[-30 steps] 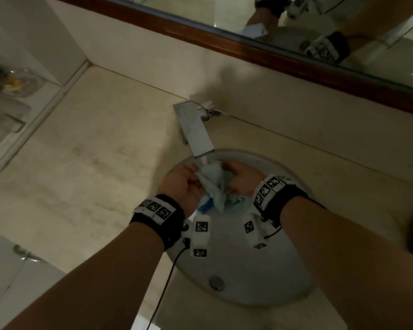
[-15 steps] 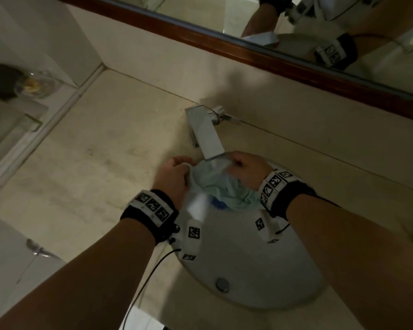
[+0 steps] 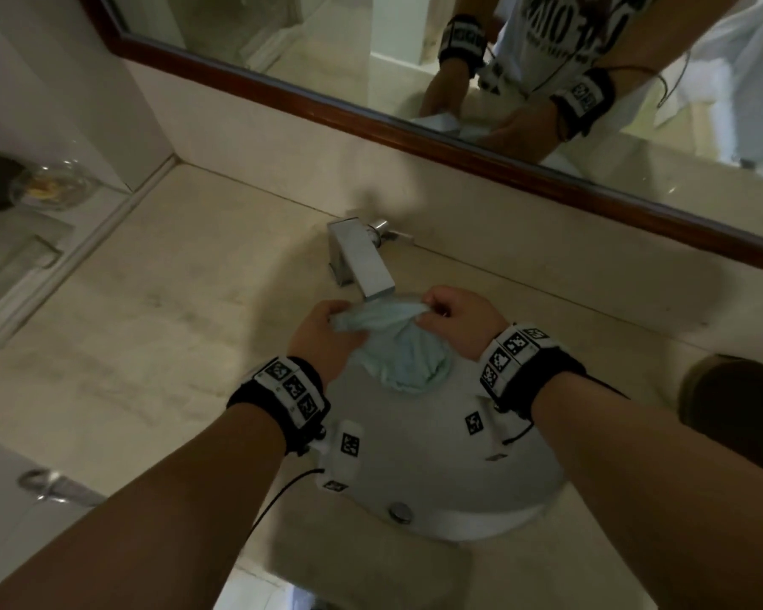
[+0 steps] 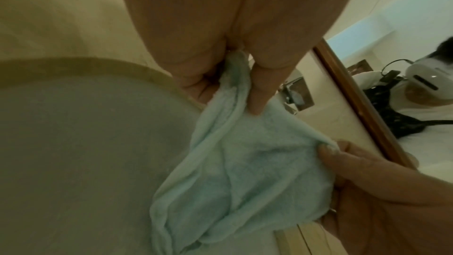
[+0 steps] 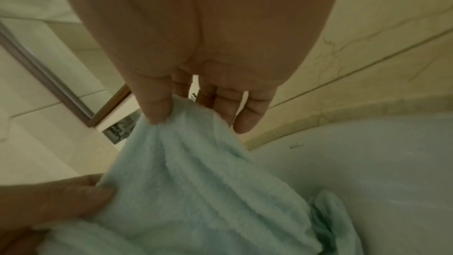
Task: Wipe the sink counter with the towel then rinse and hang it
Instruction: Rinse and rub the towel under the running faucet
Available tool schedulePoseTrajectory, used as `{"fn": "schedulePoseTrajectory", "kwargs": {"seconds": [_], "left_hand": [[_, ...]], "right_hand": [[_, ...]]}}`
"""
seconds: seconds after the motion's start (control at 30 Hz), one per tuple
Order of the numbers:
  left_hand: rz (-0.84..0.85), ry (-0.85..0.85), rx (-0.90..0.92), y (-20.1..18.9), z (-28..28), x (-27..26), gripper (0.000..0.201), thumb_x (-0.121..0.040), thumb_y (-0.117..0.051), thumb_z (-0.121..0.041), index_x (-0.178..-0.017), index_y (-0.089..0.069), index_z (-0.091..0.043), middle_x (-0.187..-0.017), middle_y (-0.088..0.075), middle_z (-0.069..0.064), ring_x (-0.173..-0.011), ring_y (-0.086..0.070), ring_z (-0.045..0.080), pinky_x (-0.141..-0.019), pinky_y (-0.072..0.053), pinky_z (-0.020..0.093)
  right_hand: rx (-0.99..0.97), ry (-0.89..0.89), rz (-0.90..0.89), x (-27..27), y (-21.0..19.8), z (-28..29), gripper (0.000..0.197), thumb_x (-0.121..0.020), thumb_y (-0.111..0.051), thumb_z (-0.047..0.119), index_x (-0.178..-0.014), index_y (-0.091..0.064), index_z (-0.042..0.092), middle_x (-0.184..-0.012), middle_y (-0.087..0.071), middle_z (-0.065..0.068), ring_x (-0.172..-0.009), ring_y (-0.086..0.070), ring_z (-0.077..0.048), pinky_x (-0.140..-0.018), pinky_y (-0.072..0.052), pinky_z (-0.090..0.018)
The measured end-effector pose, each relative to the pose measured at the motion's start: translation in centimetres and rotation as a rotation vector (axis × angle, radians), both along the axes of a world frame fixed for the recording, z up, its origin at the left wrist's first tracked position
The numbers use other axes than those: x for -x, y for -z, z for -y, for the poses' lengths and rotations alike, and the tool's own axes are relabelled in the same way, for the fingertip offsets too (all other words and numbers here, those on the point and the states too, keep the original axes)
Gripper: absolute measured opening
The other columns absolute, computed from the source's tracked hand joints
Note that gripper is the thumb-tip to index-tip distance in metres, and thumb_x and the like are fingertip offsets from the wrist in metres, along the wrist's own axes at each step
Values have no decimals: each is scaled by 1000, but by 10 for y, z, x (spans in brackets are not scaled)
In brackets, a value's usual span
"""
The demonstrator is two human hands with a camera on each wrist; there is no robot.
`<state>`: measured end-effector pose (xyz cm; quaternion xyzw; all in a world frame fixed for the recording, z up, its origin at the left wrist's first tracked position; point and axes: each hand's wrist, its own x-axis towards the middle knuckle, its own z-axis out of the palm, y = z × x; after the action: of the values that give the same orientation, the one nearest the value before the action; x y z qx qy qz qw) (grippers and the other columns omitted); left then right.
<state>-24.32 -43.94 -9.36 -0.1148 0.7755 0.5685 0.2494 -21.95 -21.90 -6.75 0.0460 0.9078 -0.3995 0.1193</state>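
Observation:
A light blue towel [image 3: 397, 350] hangs bunched over the round white sink [image 3: 437, 455], just below the square chrome faucet [image 3: 362, 261]. My left hand [image 3: 327, 328] pinches its left upper edge and my right hand [image 3: 450, 319] pinches the right upper edge, stretching the top between them. In the left wrist view the towel [image 4: 245, 162] droops from my left hand [image 4: 235, 77] into the basin. The right wrist view shows thumb and fingers of my right hand [image 5: 186, 111] pinching the towel [image 5: 191, 181]. No water stream is visible.
The beige stone counter [image 3: 172, 323] surrounds the sink. A wood-framed mirror [image 3: 415, 116] runs along the back wall. A glass dish [image 3: 54, 182] sits on a ledge at far left. The sink drain [image 3: 399, 512] lies near the front. A dark object [image 3: 732, 398] sits at right.
The towel was bunched between my hands; both hands have moved up and apart, spreading its top edge under the faucet. The head view has shifted up towards the mirror.

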Motion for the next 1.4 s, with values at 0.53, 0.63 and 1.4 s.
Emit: {"fn": "schedulePoseTrajectory", "kwargs": {"seconds": [0.53, 0.63, 1.4], "left_hand": [[-227, 33, -308, -120, 44, -20, 28, -66, -79, -7, -88, -68, -21, -92, -67, 13, -84, -65, 30, -78, -58, 53], [-280, 44, -392, -136, 48, -22, 29, -78, -75, 6, -95, -66, -16, -94, -67, 14, -80, -65, 28, -71, -58, 41], [333, 263, 251, 50, -50, -14, 48, -87, -74, -26, -132, -60, -21, -135, -56, 5, -123, -54, 28, -101, -46, 33]], "right_hand": [[81, 157, -168, -14, -127, 42, 19, -71, -65, 28, -58, -52, 26, -63, -48, 2, -64, -45, -15, -64, -33, -30], [87, 159, -236, -18, -141, 45, 16, -66, -63, 29, -53, -53, 28, -57, -45, 6, -60, -43, -14, -60, -32, -29], [-518, -418, 508, -19, 119, 0, 91, -80, -74, 48, -154, -26, 26, -160, -27, -7, -140, -37, -30, -114, -37, -43]]}}
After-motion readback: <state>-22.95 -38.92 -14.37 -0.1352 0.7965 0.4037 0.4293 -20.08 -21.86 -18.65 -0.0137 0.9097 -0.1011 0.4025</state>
